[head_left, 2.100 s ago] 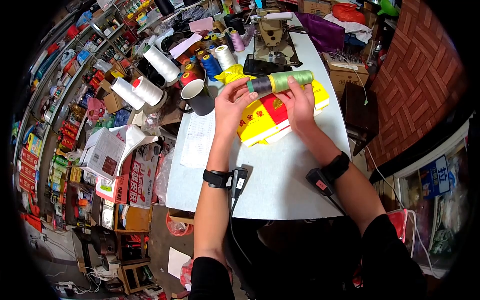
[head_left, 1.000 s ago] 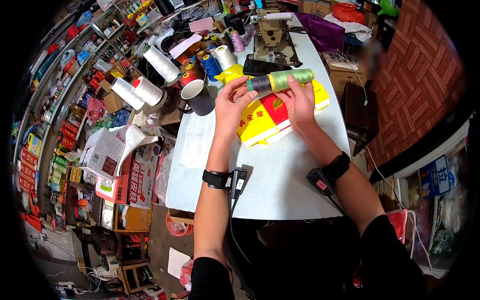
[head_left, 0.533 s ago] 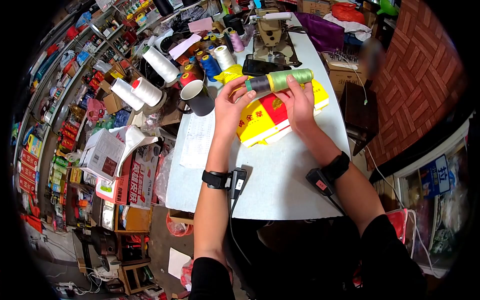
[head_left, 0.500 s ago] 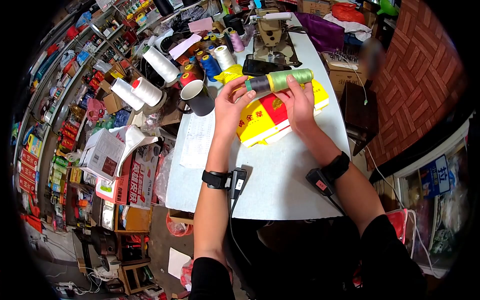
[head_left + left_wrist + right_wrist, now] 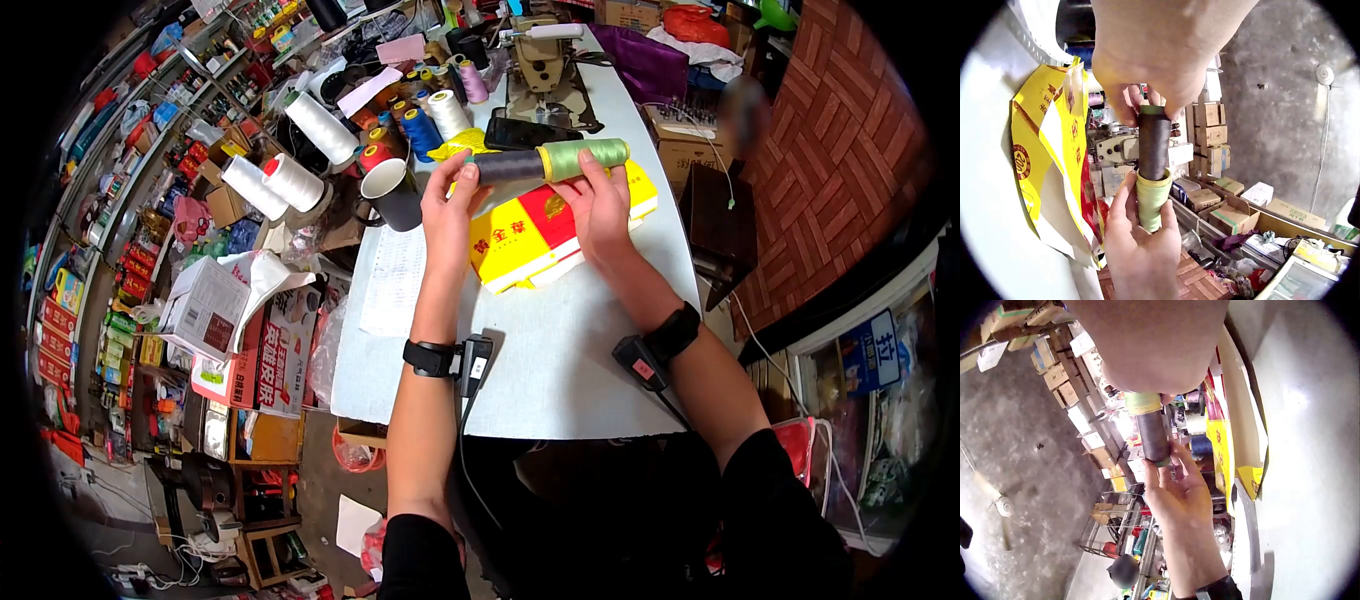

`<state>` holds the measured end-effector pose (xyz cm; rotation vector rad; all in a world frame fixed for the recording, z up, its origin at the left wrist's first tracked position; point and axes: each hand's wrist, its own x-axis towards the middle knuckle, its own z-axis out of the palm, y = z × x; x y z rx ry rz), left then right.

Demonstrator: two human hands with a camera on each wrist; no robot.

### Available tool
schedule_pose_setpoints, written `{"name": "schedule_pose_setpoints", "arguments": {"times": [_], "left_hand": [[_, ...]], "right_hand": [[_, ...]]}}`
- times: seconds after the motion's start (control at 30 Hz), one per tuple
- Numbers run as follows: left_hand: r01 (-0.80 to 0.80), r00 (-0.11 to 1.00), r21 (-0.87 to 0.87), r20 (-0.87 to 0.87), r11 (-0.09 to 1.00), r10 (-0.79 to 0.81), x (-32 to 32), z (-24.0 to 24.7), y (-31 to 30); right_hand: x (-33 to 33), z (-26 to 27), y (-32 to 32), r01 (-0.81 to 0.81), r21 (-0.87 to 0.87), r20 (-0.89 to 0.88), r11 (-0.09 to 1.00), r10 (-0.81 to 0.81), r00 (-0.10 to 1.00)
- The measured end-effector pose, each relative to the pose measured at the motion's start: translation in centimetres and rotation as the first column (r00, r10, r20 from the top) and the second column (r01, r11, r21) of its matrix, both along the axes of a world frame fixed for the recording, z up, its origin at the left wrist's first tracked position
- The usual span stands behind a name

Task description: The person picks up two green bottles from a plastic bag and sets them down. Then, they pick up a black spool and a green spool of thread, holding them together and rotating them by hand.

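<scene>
My left hand (image 5: 447, 220) pinches the outer end of a dark grey thread spool (image 5: 510, 166), near its green tip. My right hand (image 5: 602, 218) grips a light green thread spool (image 5: 562, 158) with a yellow rim. The two spools lie in one line, held above a yellow and red carton (image 5: 520, 235) on the white table. In the left wrist view the inner end of the dark spool (image 5: 1154, 144) meets the yellow rim of the green spool (image 5: 1151, 199). Fingers of the right hand (image 5: 1144, 256) wrap the green spool from below there.
A black mug (image 5: 396, 198) stands left of the carton, beside a written sheet (image 5: 395, 285). Behind are several thread cones, such as a blue one (image 5: 420, 133), a dark phone (image 5: 530, 134) and a sewing machine (image 5: 540, 65). A cardboard box (image 5: 205, 308) is at left.
The left hand has moved left with the dark spool, and a longer stretch of dark thread now shows outside the green spool. The right hand has stayed nearly in place.
</scene>
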<state>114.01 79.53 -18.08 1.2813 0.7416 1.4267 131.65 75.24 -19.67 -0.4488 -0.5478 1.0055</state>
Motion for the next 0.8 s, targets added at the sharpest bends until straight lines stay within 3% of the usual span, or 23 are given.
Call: {"name": "schedule_pose_setpoints", "arguments": {"times": [0.47,0.57,0.77,0.8], "left_hand": [[-0.225,0.946,-0.017,0.234,0.974,0.223,-1.0,-0.1,0.5],[-0.18,0.961,0.076,0.229,0.981,0.158,-1.1,0.0,0.7],[-0.222,0.974,0.132,0.08,0.966,0.213,-0.2,0.8,-0.6],[-0.242,0.97,0.205,0.064,0.948,0.234,-0.2,0.6,-0.2]], "right_hand": [[-0.2,0.3,-0.3,-0.018,-0.048,0.008,0.999,0.018,1.0],[-0.1,0.4,-0.5,-0.094,-0.023,0.04,0.995,0.095,0.995],[-0.2,-0.3,0.1,-0.062,-0.007,0.239,0.998,0.062,0.969],[-0.2,-0.5,0.2,-0.066,-0.008,0.251,0.998,0.066,0.966]]}}
